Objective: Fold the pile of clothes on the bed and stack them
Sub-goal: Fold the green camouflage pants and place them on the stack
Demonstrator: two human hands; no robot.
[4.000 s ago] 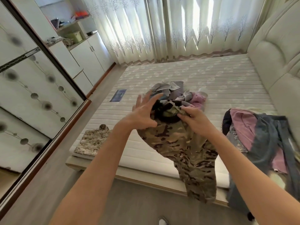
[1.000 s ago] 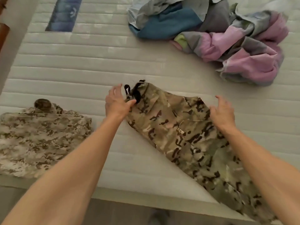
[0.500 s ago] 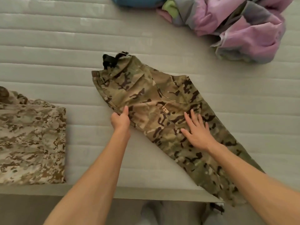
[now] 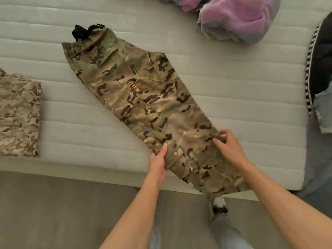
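Green-brown camouflage trousers (image 4: pixel 143 97) lie flat and diagonal on the white mattress (image 4: pixel 233 97). Their waist with a black strap points to the upper left, and the leg ends reach the near edge of the bed. My left hand (image 4: pixel 158 162) grips the left edge of the lower leg, thumb on top. My right hand (image 4: pixel 229 146) pinches the right edge of the same leg. A folded desert-camouflage garment (image 4: pixel 18 114) lies at the left. Unfolded pink and grey clothes (image 4: pixel 239 17) are heaped at the top right.
A black garment with striped trim (image 4: pixel 319 65) and pale denim (image 4: pixel 323 108) lie at the right edge of the bed. The grey floor (image 4: pixel 62 209) runs along the near side, where my leg and shoe (image 4: pixel 218 205) stand close to the mattress edge.
Both hands slid down the trousers from the waist and middle to the lower leg. My right hand went from pressing flat to pinching the edge. The trousers now lie smoother.
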